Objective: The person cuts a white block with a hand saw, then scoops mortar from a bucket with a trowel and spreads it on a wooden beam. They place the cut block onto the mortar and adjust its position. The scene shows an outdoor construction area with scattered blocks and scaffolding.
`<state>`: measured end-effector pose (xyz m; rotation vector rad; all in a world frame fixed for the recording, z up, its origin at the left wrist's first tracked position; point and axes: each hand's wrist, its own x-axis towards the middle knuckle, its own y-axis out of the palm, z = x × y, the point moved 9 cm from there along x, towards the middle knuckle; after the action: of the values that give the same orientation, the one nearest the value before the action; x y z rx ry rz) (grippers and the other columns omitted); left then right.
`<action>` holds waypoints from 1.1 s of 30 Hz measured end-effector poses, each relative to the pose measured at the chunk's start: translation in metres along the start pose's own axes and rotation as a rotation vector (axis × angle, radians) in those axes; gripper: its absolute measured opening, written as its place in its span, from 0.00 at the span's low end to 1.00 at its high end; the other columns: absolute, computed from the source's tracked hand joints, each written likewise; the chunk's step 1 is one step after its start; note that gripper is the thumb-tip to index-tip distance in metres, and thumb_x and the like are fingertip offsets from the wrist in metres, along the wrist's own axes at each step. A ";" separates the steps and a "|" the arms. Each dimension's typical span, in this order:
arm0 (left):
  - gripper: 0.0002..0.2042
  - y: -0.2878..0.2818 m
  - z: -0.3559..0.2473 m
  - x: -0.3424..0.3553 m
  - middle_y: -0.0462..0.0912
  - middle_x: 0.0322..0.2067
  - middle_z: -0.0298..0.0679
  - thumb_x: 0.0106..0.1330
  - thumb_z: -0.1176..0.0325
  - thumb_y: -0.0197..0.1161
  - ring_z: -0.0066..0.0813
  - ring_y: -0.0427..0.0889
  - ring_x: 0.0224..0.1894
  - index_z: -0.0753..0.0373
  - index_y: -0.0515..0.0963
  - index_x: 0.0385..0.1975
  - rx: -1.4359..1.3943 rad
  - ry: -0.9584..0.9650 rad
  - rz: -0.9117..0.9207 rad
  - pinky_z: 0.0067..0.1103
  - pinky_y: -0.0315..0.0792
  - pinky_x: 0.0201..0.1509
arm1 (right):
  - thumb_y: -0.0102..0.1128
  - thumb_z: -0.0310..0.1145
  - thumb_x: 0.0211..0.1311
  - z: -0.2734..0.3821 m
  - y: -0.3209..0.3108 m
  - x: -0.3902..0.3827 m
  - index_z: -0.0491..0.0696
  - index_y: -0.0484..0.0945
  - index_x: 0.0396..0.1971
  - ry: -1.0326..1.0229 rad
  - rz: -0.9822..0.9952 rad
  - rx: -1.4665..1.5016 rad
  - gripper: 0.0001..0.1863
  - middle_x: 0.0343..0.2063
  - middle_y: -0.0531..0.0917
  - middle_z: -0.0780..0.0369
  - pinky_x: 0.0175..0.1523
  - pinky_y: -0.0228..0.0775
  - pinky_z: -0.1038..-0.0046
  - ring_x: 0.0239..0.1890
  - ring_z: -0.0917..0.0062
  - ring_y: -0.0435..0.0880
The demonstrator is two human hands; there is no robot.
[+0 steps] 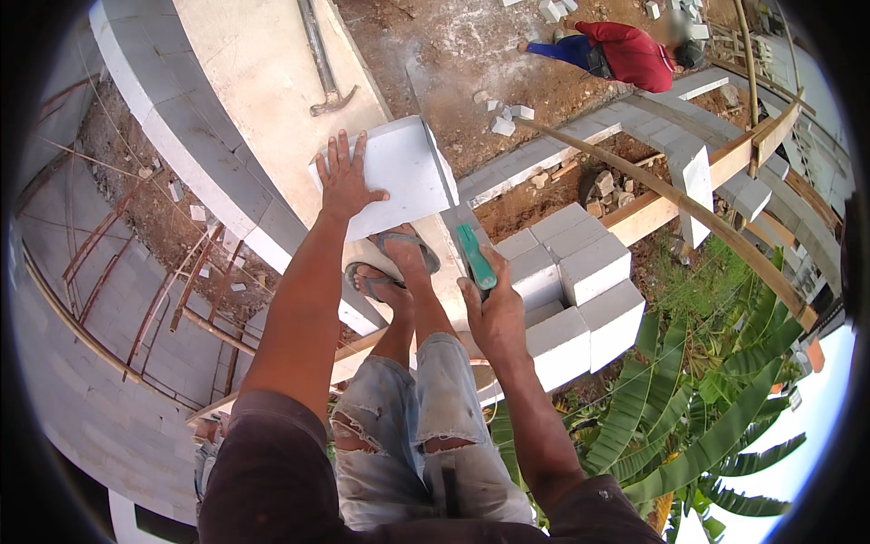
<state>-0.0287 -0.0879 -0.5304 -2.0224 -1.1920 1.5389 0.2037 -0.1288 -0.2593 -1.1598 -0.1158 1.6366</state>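
A pale, lightweight concrete block (399,177) lies on the wooden plank (263,82) in front of my feet. My left hand (344,179) presses flat on the block's left part, fingers spread. In my right hand (497,308) is the green handle of a hand saw (473,252), gripped with the fingers wrapped round it. The saw's long blade runs away from me along the block's right edge, where a narrow strip of block shows beyond it. Further up the plank rests a claw hammer (317,63), out of reach of both hands.
Stacked pale blocks (589,263) stand close to my right, by the plank. A block wall (172,118) curves along the left. Bamboo poles (671,195) and a timber beam (716,172) cross at right. A person in red (630,54) is on the ground below; banana leaves (698,408) spread lower right.
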 end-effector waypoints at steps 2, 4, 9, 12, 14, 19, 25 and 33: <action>0.68 0.004 0.005 -0.011 0.37 0.79 0.52 0.38 0.40 0.82 0.55 0.33 0.81 0.46 0.42 0.80 0.014 -0.026 0.030 0.55 0.30 0.78 | 0.62 0.33 0.70 -0.023 -0.026 -0.094 0.43 0.62 0.65 0.193 0.068 -0.026 0.28 0.55 0.80 0.42 0.58 0.78 0.58 0.57 0.50 0.83; 0.67 0.003 0.003 -0.009 0.36 0.80 0.49 0.39 0.38 0.81 0.50 0.33 0.81 0.44 0.42 0.80 0.057 -0.021 0.021 0.52 0.30 0.79 | 0.62 0.33 0.70 -0.019 -0.037 -0.104 0.43 0.63 0.65 0.175 0.024 -0.039 0.28 0.54 0.81 0.43 0.57 0.78 0.58 0.56 0.50 0.84; 0.67 0.004 -0.009 0.006 0.38 0.79 0.51 0.39 0.38 0.80 0.53 0.35 0.81 0.46 0.43 0.80 0.050 0.022 0.030 0.55 0.32 0.78 | 0.61 0.34 0.71 -0.009 0.026 0.111 0.42 0.67 0.59 0.108 -0.013 -0.086 0.22 0.41 0.84 0.40 0.44 0.75 0.51 0.43 0.40 0.83; 0.66 0.006 -0.003 -0.006 0.39 0.79 0.53 0.40 0.41 0.81 0.56 0.36 0.80 0.47 0.45 0.79 0.018 0.065 -0.073 0.56 0.32 0.78 | 0.62 0.35 0.70 0.005 0.024 0.114 0.43 0.67 0.60 0.171 0.107 -0.062 0.23 0.40 0.84 0.41 0.45 0.75 0.51 0.43 0.40 0.83; 0.66 0.007 0.003 -0.007 0.40 0.79 0.53 0.39 0.41 0.82 0.56 0.37 0.80 0.47 0.46 0.79 0.023 0.010 -0.027 0.56 0.33 0.78 | 0.61 0.35 0.71 -0.010 0.015 0.042 0.43 0.65 0.62 0.190 0.102 0.016 0.25 0.44 0.83 0.41 0.49 0.77 0.53 0.48 0.42 0.83; 0.66 0.003 0.004 -0.006 0.40 0.79 0.50 0.38 0.37 0.80 0.53 0.35 0.81 0.46 0.46 0.79 0.022 -0.002 -0.038 0.54 0.31 0.79 | 0.63 0.32 0.68 -0.021 -0.038 -0.109 0.43 0.66 0.64 0.182 0.032 -0.023 0.27 0.53 0.81 0.44 0.54 0.79 0.58 0.54 0.51 0.84; 0.66 0.002 -0.003 0.009 0.39 0.79 0.49 0.38 0.32 0.77 0.51 0.34 0.81 0.45 0.45 0.80 0.056 0.032 -0.039 0.53 0.29 0.79 | 0.64 0.35 0.68 0.014 0.035 0.150 0.43 0.68 0.59 0.064 0.012 -0.021 0.24 0.39 0.84 0.40 0.47 0.75 0.50 0.44 0.40 0.83; 0.67 0.004 0.006 -0.004 0.40 0.80 0.48 0.36 0.34 0.79 0.50 0.34 0.81 0.44 0.47 0.79 0.017 0.004 -0.060 0.53 0.29 0.79 | 0.65 0.30 0.65 -0.042 -0.028 -0.118 0.48 0.66 0.66 0.221 0.065 -0.038 0.30 0.57 0.78 0.47 0.55 0.78 0.55 0.54 0.50 0.83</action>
<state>-0.0329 -0.0947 -0.5322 -1.9599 -1.2222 1.5111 0.2469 -0.2286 -0.1921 -1.3783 0.0324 1.5565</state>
